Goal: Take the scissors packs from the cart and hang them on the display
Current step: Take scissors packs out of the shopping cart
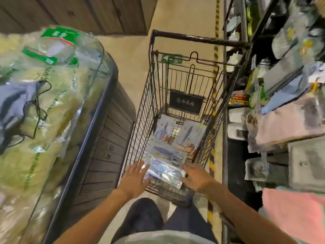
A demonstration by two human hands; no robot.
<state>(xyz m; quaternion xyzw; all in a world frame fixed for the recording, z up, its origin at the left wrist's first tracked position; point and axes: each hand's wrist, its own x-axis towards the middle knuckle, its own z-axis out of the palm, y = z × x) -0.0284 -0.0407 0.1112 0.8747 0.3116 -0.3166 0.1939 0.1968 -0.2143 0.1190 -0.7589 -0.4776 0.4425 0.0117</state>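
Below, in a brown wire shopping cart (149, 95), the left hand (134, 178) lies flat-fingered against the left edge of a clear plastic scissors pack (165, 170), its long axis running left to right; the right hand (196, 178) curls round its right edge. More packs (175, 138) lie beyond, blades pointing away.

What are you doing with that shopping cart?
A person is reaching into a wire cart with both hands. The left hand and right hand are at either side of the nearest scissors pack. Several more packs lie deeper in the cart. None has gone up yet; the display is on the right.
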